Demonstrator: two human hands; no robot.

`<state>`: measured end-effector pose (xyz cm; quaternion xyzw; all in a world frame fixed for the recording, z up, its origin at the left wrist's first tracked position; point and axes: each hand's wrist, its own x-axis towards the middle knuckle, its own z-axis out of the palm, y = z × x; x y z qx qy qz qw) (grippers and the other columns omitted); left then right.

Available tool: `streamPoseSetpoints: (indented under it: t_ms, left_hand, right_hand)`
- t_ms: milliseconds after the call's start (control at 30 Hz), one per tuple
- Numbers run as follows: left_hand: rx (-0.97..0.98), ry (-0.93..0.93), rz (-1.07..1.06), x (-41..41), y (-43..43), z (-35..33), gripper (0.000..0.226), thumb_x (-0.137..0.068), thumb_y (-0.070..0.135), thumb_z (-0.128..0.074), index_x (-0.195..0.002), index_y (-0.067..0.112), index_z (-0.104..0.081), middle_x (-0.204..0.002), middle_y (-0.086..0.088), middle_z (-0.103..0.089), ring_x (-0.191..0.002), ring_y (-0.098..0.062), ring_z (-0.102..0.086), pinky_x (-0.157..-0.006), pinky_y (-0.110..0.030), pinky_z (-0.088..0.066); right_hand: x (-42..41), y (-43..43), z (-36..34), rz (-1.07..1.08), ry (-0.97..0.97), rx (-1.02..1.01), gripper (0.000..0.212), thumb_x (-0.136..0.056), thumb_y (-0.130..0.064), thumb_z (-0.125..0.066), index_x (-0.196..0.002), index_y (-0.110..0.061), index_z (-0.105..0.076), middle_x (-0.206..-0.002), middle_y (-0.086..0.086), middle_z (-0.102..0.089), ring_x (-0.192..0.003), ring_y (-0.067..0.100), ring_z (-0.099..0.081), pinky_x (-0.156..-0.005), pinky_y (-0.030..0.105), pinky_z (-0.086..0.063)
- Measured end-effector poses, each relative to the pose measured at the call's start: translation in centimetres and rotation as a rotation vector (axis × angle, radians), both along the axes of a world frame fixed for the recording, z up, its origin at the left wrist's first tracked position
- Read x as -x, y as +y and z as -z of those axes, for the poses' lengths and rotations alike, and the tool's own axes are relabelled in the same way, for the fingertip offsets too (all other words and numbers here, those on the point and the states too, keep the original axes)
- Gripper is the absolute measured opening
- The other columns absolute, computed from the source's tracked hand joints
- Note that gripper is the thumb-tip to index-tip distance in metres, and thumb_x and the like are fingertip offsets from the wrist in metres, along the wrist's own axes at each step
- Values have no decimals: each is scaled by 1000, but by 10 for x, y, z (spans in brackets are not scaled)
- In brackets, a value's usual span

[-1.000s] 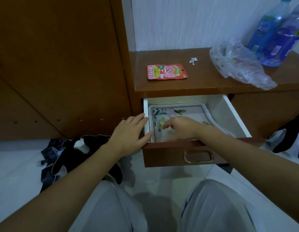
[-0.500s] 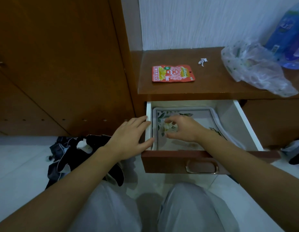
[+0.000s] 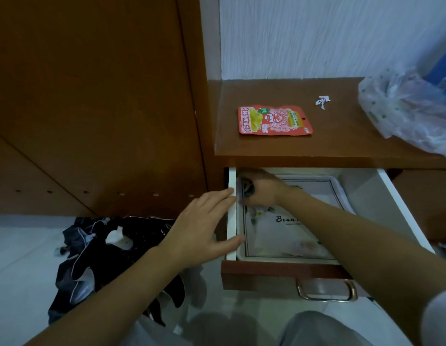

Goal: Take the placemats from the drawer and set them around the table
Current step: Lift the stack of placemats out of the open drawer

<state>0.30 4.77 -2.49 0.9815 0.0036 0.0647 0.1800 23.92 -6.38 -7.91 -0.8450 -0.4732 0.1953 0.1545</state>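
Dark clothing lies on the floor at lower left. At centre, a person's left hand rests flat, fingers spread, against the open drawer wall. The right hand curls at the far left corner of the placemats inside; whether it grips them cannot be told. A red snack packet sits on the shelf above.

Drawer inside: white, smooth, matt; front is reddish wood with shiny metal handle. Placemat under my fingers: smooth, slight sheen, printed. Bench top: brown wood, satin. Snack pouch: glossy foil-plastic. Bag: thin crinkled clear plastic. Floor: glossy tile. Dark cloth there.
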Motion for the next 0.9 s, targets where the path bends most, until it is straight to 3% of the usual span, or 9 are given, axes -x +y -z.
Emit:
streamPoseSetpoints:
  t_ms: [200, 467, 600, 800, 900]
  left_hand:
    - [18, -6, -7, -1, 0, 2, 84, -88, 74, -45, -154, 24, -34, -162, 13, -25, -148, -7, -23, -118, -36, -25]
    - [5, 30, -18, 2, -4, -1, 84, -89, 75, -39, -157, 26, -29, -164, 17, -16, -148, -2, -18, -117, -31, -22]
    - [-17, 38, -7, 4, -7, -4, 85, -90, 75, -37, -158, 25, -26, -165, 16, -13, -149, -3, -16, -116, -28, -17]
    - [-32, 71, -14, 7, -8, -8, 86, -89, 76, -36, -158, 27, -23, -165, 15, -14, -149, -2, -13, -117, -29, -17]
    - [-50, 86, -19, 8, -10, -14, 85, -90, 75, -40, -158, 28, -22, -165, 17, -13, -148, -2, -12, -117, -28, -16]
  right_hand:
    - [-11, 8, 12, -40, -64, 46, 91, -57, -72, -71, -136, -32, -49, -140, -7, -52, -124, 18, -49, -102, 38, -45]
    - [-16, -3, 8, -74, -102, 70, 81, -64, -68, -76, -133, -31, -53, -137, -5, -50, -122, 18, -47, -98, 32, -42]
    - [-15, -7, 8, -92, -132, 114, 84, -62, -76, -70, -133, -35, -50, -140, -3, -44, -124, 20, -42, -101, 40, -44]
    - [-9, -6, 5, -99, -80, 91, 66, -65, -61, -79, -120, -36, -53, -116, -11, -53, -103, 12, -54, -84, 29, -47]
    - [-7, -8, -6, -68, -87, 131, 70, -65, -61, -80, -122, -31, -53, -112, -8, -57, -99, 14, -55, -82, 31, -49]
